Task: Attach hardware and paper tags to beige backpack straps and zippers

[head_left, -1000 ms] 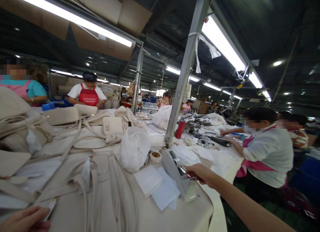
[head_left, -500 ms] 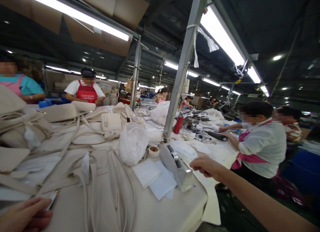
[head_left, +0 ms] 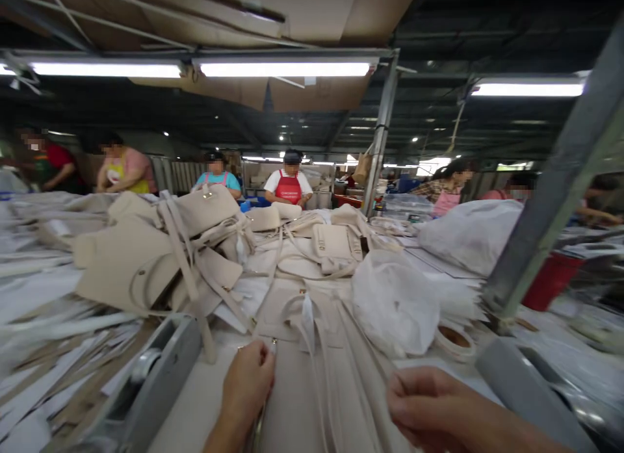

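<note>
A beige bag (head_left: 292,401) lies flat in front of me with its straps (head_left: 312,323) running away across the table. My left hand (head_left: 248,385) rests closed on the bag's left edge, fingertips beside a small gold fitting (head_left: 273,341). My right hand (head_left: 429,407) hovers at the bag's right side with its fingers curled into a pinch; what it holds is hidden. A grey tape dispenser (head_left: 526,394) stands just right of that hand.
A second grey dispenser (head_left: 160,375) sits at my left. Beige bags (head_left: 160,251) are piled behind it. A white plastic bag (head_left: 394,303), a tape roll (head_left: 455,339), a slanted metal post (head_left: 550,186) and a red cup (head_left: 550,281) stand right. Several people work across the table.
My view has swung left. My right hand left the tape dispenser and came back beside the bag. My left hand moved up onto the bag's edge.
</note>
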`<state>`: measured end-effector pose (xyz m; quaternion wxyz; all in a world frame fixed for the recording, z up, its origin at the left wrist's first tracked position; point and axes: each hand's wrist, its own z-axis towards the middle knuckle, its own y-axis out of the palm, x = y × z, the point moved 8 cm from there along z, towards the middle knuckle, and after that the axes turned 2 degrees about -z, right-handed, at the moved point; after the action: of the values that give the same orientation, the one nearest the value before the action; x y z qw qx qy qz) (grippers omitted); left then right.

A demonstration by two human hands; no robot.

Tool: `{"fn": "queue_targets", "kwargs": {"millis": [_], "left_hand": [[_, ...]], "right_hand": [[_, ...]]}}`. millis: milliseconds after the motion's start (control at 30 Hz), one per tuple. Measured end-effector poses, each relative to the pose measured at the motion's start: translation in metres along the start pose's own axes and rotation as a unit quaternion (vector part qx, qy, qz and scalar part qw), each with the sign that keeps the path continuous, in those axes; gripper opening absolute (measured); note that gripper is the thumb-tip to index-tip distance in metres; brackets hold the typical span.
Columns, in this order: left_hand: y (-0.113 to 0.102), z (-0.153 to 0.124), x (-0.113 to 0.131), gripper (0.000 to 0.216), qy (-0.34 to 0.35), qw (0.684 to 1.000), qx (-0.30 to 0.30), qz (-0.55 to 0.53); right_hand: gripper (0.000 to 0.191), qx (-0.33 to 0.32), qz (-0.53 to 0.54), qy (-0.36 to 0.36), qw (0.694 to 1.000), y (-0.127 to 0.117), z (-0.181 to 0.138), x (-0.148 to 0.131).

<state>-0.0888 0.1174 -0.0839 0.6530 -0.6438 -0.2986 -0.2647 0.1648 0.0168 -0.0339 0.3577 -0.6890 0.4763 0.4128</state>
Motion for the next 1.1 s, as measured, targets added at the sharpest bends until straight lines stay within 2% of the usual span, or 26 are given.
{"fn": "queue_targets", "kwargs": {"millis": [67,133,233,333,433,633,867,1100], "left_hand": [[-0.003,-0.004,0.001,0.026,-0.001,0.998,0.028,0.054],[-0.005,-0.008,0.002,0.025,-0.005,0.995,0.043,0.087],[-0.002,-0.010,0.001,0.023,-0.011,0.994,0.038,0.102],[0.006,-0.009,-0.003,0.024,-0.019,0.993,0.014,0.120],[0.012,-0.007,-0.008,0.026,-0.015,0.991,0.004,0.131],[0.017,-0.005,-0.016,0.025,0.035,0.993,0.028,0.111],[0.012,-0.008,-0.006,0.025,0.002,0.991,0.007,0.136],[0.004,-0.009,-0.005,0.023,0.014,1.000,0.015,0.019]], "right_hand": [[0.022,-0.058,-0.001,-0.034,0.998,0.045,0.047,-0.042],[0.015,-0.091,-0.007,-0.031,0.995,0.076,0.092,-0.060],[0.008,-0.100,-0.047,0.015,0.994,0.099,0.144,-0.054],[0.011,-0.095,-0.076,0.055,0.991,0.106,0.169,-0.040],[0.015,-0.089,-0.091,0.076,0.989,0.106,0.178,-0.033],[0.029,-0.066,-0.121,0.088,0.987,0.107,0.177,-0.037],[0.034,-0.052,-0.158,0.106,0.980,0.110,0.173,-0.038],[0.031,-0.054,-0.159,0.106,0.980,0.111,0.172,-0.039]]}}
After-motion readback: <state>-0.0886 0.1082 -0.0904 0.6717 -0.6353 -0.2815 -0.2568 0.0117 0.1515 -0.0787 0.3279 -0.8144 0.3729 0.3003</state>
